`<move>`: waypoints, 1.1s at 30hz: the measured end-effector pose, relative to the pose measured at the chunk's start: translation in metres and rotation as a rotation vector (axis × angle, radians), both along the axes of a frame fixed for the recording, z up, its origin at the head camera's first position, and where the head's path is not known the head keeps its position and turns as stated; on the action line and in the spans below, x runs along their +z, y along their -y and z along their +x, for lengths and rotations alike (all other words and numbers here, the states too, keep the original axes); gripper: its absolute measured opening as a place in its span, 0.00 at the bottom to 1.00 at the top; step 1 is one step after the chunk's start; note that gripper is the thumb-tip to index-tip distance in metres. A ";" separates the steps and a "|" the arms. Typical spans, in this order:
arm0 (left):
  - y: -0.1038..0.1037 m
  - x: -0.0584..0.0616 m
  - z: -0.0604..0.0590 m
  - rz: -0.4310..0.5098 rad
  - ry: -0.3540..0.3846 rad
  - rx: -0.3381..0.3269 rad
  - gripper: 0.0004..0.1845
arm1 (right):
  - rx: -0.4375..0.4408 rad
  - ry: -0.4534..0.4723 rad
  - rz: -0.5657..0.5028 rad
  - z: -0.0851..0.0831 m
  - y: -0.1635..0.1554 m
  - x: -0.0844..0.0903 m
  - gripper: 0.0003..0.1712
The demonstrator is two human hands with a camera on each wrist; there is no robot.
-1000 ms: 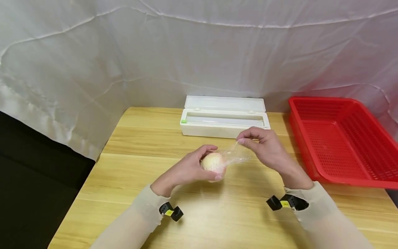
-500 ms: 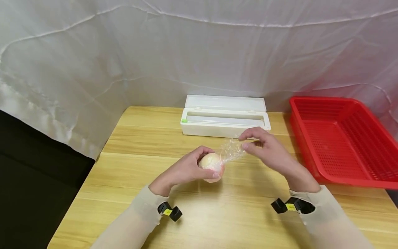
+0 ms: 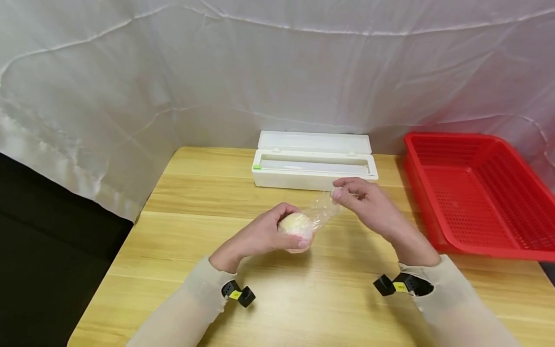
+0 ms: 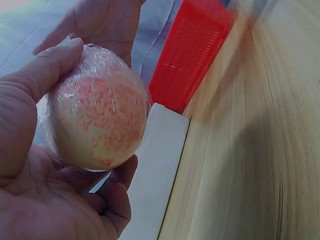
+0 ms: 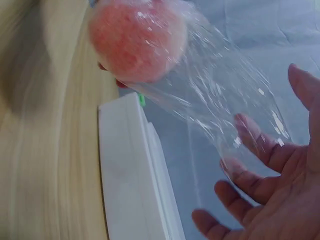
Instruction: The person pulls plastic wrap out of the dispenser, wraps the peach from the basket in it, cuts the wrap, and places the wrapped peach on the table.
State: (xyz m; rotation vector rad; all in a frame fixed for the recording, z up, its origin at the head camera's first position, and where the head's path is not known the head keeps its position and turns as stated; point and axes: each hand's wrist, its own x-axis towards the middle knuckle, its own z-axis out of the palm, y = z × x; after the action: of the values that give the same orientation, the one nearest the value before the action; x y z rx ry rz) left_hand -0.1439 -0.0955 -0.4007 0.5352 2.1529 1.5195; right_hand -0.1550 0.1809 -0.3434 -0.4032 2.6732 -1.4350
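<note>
L. hand (image 3: 264,236) has thumb & fingers curled round a round yellow-and-pink peach-like fruit (image 3: 296,224), held up off the counter; R. hand (image 3: 368,205) is at the far end of a crinkled transparent plastic film (image 3: 322,207), but can't tell if its fingers pinch it: head view has thumb & index close together, R. wrist view shows the thumb apart. Step in hand, prob.: wrapping the fruit, loose tail pulled out; next move likely calls for a firm grip on the tail, then twisting or folding it flat w/o tearing. Fruit's nearly round, no clear long axis; tail points approx. 2 o'clock. Further out, a long white plastic box (image 3: 299,182), lid up, sits at 12–1 o'clock from the fruit, long axis 9-to-3; red perforated plastic basket (image 3: 422,207) nearly 3 o'clock, both on the light wood-grain counter (image 3: 182,231).
</note>
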 end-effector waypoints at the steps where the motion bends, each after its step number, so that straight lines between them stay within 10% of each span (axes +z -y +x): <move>1: -0.001 0.000 0.000 -0.005 -0.003 -0.006 0.34 | -0.009 0.013 0.005 -0.001 0.002 0.000 0.20; 8: -0.001 -0.001 0.002 0.032 0.001 -0.075 0.32 | -0.112 0.092 -0.267 -0.002 0.012 -0.003 0.17; 13: 0.003 -0.003 0.002 0.072 0.015 -0.046 0.33 | -0.065 0.227 -0.553 -0.002 0.002 -0.008 0.18; 17: 0.005 -0.002 0.001 0.122 0.040 -0.007 0.33 | -0.006 0.295 -0.572 0.001 -0.002 -0.015 0.26; 26: 0.004 0.000 0.002 0.178 0.057 -0.060 0.34 | -0.157 0.154 -0.813 0.003 0.006 -0.026 0.06; 33: 0.002 0.002 0.001 0.209 0.029 -0.043 0.33 | 0.190 0.388 -0.939 0.008 0.008 -0.042 0.27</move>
State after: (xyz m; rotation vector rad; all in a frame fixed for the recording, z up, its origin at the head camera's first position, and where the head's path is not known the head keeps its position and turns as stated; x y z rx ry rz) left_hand -0.1425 -0.0978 -0.3985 0.6203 1.9597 1.7278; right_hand -0.1466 0.1733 -0.3857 -0.3533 1.4941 -2.3158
